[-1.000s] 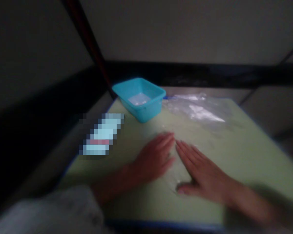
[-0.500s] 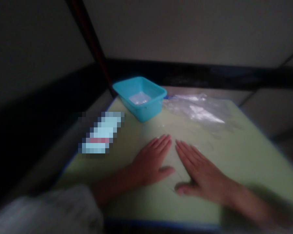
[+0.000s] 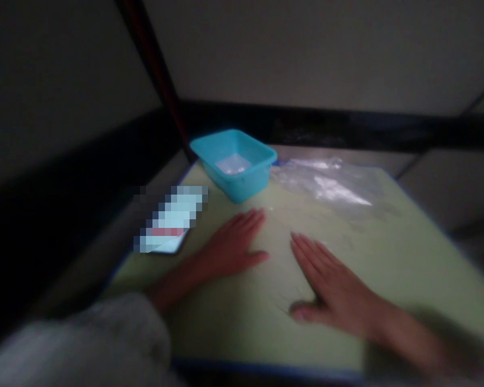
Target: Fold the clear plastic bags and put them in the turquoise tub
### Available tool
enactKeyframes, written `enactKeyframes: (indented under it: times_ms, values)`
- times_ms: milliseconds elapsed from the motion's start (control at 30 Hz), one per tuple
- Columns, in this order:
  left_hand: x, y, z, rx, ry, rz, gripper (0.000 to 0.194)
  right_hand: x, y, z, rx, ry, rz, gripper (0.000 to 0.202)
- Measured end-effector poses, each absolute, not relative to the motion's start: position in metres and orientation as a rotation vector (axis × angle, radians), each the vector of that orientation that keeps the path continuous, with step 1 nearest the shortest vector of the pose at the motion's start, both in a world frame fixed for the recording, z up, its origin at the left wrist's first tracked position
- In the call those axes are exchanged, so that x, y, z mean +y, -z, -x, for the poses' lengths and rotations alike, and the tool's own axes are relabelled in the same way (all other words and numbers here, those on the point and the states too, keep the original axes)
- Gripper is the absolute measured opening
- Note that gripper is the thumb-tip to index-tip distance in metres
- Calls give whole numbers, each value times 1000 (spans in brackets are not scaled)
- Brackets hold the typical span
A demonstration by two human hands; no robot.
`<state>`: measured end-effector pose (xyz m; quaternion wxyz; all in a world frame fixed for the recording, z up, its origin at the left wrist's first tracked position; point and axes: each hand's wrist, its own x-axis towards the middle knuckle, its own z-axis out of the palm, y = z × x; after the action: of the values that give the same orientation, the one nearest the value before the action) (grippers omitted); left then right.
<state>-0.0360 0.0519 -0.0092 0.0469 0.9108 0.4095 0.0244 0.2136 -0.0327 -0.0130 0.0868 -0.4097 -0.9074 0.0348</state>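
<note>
Both of my hands lie flat on a pale yellow-green table (image 3: 306, 344) with a blue edge. My left hand (image 3: 234, 242) is open, its fingers stretched out and the thumb apart, a little in front of a turquoise basin. My right hand (image 3: 326, 279) also lies open, fingers together and pointing up and to the left, thumb spread. A faint clear sheet seems to lie under and between the hands; its outline is hard to make out. Neither hand grips anything.
The turquoise basin (image 3: 248, 183) stands at the back left with something whitish inside. Crumpled clear plastic (image 3: 334, 188) lies at the back right. At the left edge is a phone-like device (image 3: 171, 242), mostly pixelated. Walls rise behind the table.
My left hand has slid away from my right hand, to the left and slightly toward the basin. My right hand has stayed in place.
</note>
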Motion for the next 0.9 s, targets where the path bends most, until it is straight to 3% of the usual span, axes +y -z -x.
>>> enactKeyframes:
  times_ms: [400, 600, 767, 900]
  values:
    - [59, 13, 47, 1221, -51, -2826, 83, -35, 12, -215, -2701, -126, 1223, 105]
    - [56, 9, 51, 1147, 9, -2844, 85, -46, -10, -220, -2788, -310, 1181, 104]
    - [57, 9, 55, 1066, 20, -2850, 84, -36, -33, -229, -2719, -450, 1150, 82]
    - [58, 9, 56, 1066, 9, -2854, 84, 5, -18, -236, -2563, -234, 1251, 76]
